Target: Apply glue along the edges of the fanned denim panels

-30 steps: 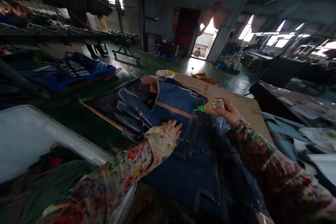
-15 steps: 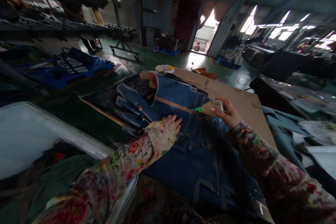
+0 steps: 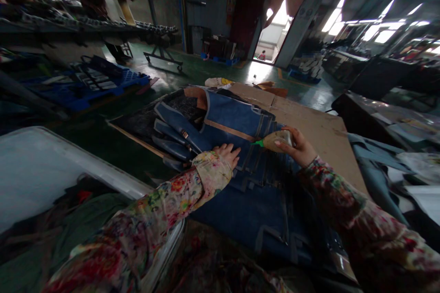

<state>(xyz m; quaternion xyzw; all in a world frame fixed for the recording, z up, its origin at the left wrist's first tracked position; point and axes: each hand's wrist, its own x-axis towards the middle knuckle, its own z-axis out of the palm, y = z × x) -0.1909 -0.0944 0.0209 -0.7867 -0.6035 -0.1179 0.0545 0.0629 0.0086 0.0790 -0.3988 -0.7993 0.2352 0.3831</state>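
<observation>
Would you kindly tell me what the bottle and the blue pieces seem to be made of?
Bottle: probably plastic, dull and cloudy, judging by its yellowish body and green nozzle. Blue pieces: perhaps leather or coated fabric, given their smooth faces and faint sheen.

A dim factory workshop: blue pieces point(image 3: 232, 112) lie stacked under the left hand point(image 3: 227, 154). Beyond it to the left, a loaded rack point(image 3: 75, 30) and a blue pallet point(image 3: 133, 83) stand on green floor point(image 3: 192, 69). Past the right hand point(image 3: 298, 146), far off, windows point(image 3: 335, 17) shine over a cluttered work area point(image 3: 349, 65).
</observation>
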